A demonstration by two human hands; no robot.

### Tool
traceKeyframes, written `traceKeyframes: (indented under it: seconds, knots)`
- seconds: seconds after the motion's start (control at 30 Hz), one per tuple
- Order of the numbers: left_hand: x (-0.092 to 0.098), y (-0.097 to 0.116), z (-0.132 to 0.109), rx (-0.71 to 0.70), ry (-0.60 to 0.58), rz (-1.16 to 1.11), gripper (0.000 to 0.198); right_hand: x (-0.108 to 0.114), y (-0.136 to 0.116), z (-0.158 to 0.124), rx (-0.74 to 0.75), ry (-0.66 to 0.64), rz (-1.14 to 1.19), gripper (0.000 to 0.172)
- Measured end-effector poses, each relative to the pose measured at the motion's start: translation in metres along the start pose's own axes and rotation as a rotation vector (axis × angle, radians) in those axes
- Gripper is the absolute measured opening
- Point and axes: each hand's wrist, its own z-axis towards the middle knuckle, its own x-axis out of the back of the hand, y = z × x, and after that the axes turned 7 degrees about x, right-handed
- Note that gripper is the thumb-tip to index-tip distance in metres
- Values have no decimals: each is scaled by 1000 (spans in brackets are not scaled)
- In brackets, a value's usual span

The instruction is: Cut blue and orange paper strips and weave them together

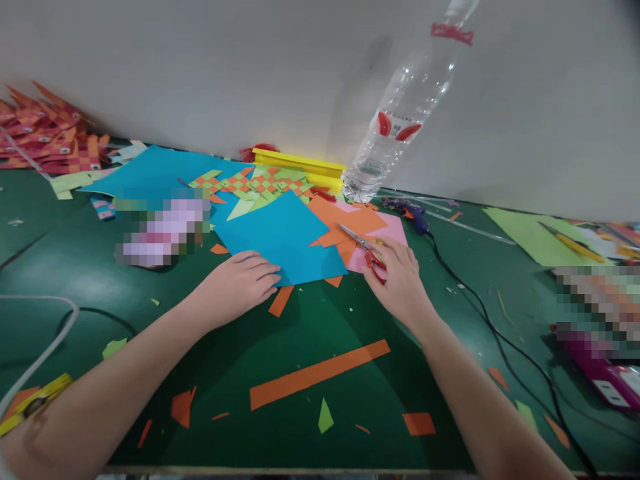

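Note:
My left hand (243,282) lies flat with fingers stretched out, its fingertips touching the near edge of a blue paper sheet (280,237) on the green table (320,333). My right hand (397,280) is closed around the red handles of a pair of scissors (361,245), whose blades point up and left over orange paper (345,223) and a pink sheet (395,230). A woven green-and-orange paper piece (255,183) lies behind the blue sheet.
A clear plastic bottle (400,113) stands against the wall beside a yellow box (300,167). A long orange strip (320,373) and scraps lie near me. A glue gun (407,210) with black cable sits to the right. Woven pieces (45,133) pile far left.

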Motion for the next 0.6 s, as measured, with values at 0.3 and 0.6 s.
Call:
traceKeyframes:
  seconds: [0.3,0.6]
  knots:
    - [15,3,-3,96,80,109,37,-1,4,1,86,12,63,29]
    - [23,16,-4,399,351,-53,23,5,-1,4,-31,212,101,37]
